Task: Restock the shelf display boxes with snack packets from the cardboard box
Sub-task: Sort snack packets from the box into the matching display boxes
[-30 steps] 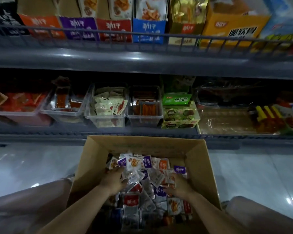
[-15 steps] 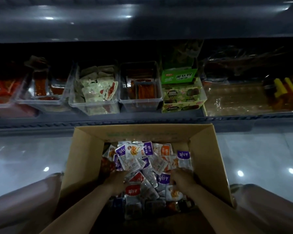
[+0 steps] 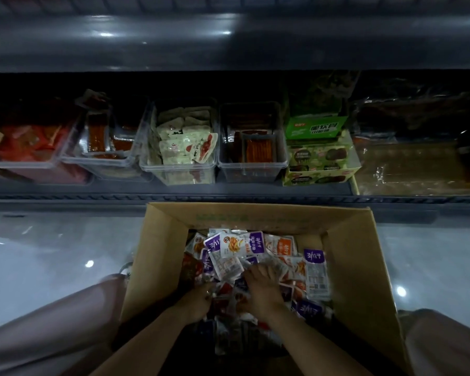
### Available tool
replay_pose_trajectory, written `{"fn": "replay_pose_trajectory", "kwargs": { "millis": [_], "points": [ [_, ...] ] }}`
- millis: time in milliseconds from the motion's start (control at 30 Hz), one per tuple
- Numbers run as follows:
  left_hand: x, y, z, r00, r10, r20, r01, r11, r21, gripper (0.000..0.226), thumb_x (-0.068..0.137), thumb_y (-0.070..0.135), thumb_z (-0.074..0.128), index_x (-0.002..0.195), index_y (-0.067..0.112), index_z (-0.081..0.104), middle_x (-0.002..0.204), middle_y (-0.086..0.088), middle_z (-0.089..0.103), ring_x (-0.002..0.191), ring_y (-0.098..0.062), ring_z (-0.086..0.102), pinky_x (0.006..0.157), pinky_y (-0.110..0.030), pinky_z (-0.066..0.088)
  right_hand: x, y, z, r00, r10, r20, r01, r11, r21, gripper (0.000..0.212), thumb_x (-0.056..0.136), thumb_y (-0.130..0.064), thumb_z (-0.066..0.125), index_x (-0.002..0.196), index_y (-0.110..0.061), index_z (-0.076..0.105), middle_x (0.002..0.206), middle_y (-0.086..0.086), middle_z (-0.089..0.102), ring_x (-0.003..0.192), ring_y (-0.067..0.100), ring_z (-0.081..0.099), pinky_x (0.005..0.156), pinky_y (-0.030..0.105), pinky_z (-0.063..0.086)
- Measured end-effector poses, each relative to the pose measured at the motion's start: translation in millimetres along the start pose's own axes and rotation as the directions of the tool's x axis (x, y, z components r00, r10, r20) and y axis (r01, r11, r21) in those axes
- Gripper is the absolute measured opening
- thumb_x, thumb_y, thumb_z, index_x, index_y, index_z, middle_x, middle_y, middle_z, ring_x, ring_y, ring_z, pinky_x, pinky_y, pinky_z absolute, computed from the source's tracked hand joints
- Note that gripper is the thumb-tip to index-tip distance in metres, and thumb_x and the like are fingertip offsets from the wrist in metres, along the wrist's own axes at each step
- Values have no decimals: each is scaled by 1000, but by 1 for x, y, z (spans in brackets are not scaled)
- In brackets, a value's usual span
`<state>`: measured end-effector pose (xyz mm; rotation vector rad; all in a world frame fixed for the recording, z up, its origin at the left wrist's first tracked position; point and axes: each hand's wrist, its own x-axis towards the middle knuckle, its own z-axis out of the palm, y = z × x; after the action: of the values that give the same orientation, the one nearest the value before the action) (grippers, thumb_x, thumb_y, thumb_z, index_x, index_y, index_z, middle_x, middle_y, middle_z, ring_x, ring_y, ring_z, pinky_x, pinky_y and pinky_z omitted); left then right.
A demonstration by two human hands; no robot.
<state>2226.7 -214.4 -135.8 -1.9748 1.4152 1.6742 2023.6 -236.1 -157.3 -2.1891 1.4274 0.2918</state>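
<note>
One dark shelf [image 3: 228, 189] runs across my feed, and one open cardboard box [image 3: 364, 280] sits on the glossy floor [image 3: 52, 253] just below the shelf's front edge. Along that edge I count four clear display bins [image 3: 182, 169] side by side. From the left, the first holds red packs, the second a few orange-brown strips and the third pale green-white pouches. The fourth holds a small stack of orange sticks. Just right of them stand two green display cartons [image 3: 316, 130], one stacked on the other.

Both of my operator's hands are down in the cardboard box. The left hand [image 3: 198, 299] is near the box's near-left corner with its fingertips buried in the heap, so I cannot tell whether it grips anything. The right hand [image 3: 261, 283] lies palm down at the middle, fingers spread over the pile and pinching nothing.

The snack packets [image 3: 229, 249] fill the box floor in a loose heap, too many to count. They are small, flat, shiny sachets with purple, orange or red bands on white.

Against half a second ago, the right hand has slid left towards the centre, so the two hands sit closer together.
</note>
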Motion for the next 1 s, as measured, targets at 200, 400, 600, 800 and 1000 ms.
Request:
{"fn": "replay_pose_trajectory", "kwargs": {
  "millis": [200, 400, 600, 800, 1000],
  "points": [
    [-7, 1, -11, 999, -35, -34, 32, 996, -89, 45, 99, 15, 42, 143, 26, 39, 135, -7, 53, 110, -21, 59, 86, -27, 48, 13, -20, 11, 982, 79, 171, -91, 994, 64, 69, 77, -43, 73, 135, -13, 50, 153, 9, 21, 145, 33, 9, 119, 46, 3],
    [-21, 12, -16, 997, -8, -74, 0, 993, -117, 41, 100, 11, 41, 140, 20, 43, 141, -4, 46, 121, -17, 49, 94, -17, 39, 9, -24, 4, 986, 110, 129, -138, 963, 232, 55, 77, -52, 56, 118, -16, 66, 142, 5, 38, 136, 32, 25, 115, 41, 14],
    [-31, 42, -20, 998, -4, -68, -18, 946, -323, 45, 91, 7, 60, 132, 18, 43, 124, 3, 47, 107, -11, 47, 76, -8, 46, 6, -15, -39, 971, 176, 161, -236, 605, 761, 28, 89, -11, 63, 117, -10, 62, 106, -3, 62, 103, 17, 59, 84, 28, 50],
    [-56, 80, -45, 989, 105, -107, -138, 918, -372, 76, 77, 35, 77, 140, 27, 37, 139, 3, 46, 120, -16, 51, 101, -28, 44, -12, 11, -113, 949, 238, 208, -294, 423, 857, 35, 87, -30, 69, 119, -17, 60, 112, 4, 69, 97, 17, 68, 84, 36, 57],
    [-112, 124, -90, 950, 256, -178, -309, 850, -427, 46, 73, 23, 81, 115, 19, 63, 108, -1, 70, 91, -14, 70, 78, -26, 57, -54, 3, -201, 938, 273, 212, -255, 133, 958, 15, 88, -20, 67, 99, -11, 65, 91, 11, 74, 78, 24, 72, 70, 36, 59]
  ]
}}
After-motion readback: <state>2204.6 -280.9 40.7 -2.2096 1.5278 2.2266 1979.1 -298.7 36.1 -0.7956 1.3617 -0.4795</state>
